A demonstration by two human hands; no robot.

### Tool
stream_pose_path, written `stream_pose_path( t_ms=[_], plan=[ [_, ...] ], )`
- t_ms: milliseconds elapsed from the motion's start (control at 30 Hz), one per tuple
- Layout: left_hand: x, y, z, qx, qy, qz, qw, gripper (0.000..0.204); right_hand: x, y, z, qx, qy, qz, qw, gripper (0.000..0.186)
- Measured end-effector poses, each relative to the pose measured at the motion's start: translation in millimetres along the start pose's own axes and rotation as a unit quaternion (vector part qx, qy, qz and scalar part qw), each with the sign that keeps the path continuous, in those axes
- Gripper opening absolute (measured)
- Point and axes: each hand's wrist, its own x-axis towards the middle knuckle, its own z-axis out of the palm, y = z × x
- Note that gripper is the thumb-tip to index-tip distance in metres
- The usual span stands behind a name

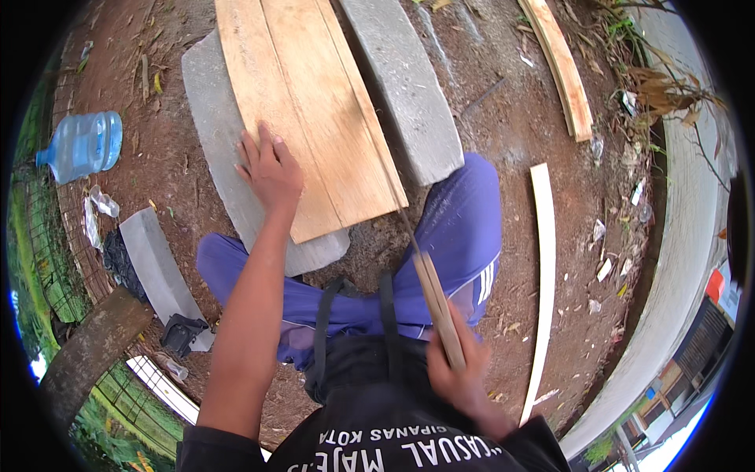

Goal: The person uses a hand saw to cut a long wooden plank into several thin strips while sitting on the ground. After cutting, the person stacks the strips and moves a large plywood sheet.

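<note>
A wide light-brown wooden board (314,118) lies lengthwise ahead of me, with long lines running down its face. It rests across two grey concrete slabs, the left slab (208,118) partly under it and the right slab (409,94) along its right side. My left hand (273,171) lies on the board's left edge, palm down, fingers spread. My right hand (460,362), slightly blurred, is wrapped round the wooden handle of a handsaw (434,303). Its thin dark blade, seen edge-on, meets the board's near right corner; teeth cannot be made out.
A pale wooden strip (543,267) and a thicker wooden piece (562,71) lie on the dirt at right. At left are a blue water jug (82,147), a grey block (157,263) and a tree trunk (94,354). My bent legs flank the board's near end.
</note>
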Motion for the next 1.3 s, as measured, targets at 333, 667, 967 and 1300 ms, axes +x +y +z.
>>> stream_pose_path(
  t_ms=[333, 667, 967, 1300],
  plan=[
    [1.4, 1.5, -3.0, -0.005, 0.000, 0.024, 1.000, 0.053, 180.7, 9.7, 84.4, 0.082, 0.085, -0.009, 0.993, 0.046],
    [2.3, -0.3, -1.0, -0.003, 0.010, 0.014, 1.000, 0.053, -14.7, 0.8, 2.8, 0.064, 0.033, 0.052, 0.996, 0.057],
    [0.4, -7.6, -0.1, -0.008, 0.000, 0.001, 1.000, 0.053, 99.1, 18.2, 63.3, 0.067, 0.066, -0.010, 0.996, 0.052],
    [1.8, -6.0, -0.1, -0.009, 0.011, 0.011, 1.000, 0.053, 105.2, 17.3, 66.3, 0.087, 0.053, 0.028, 0.994, 0.050]
  ],
)
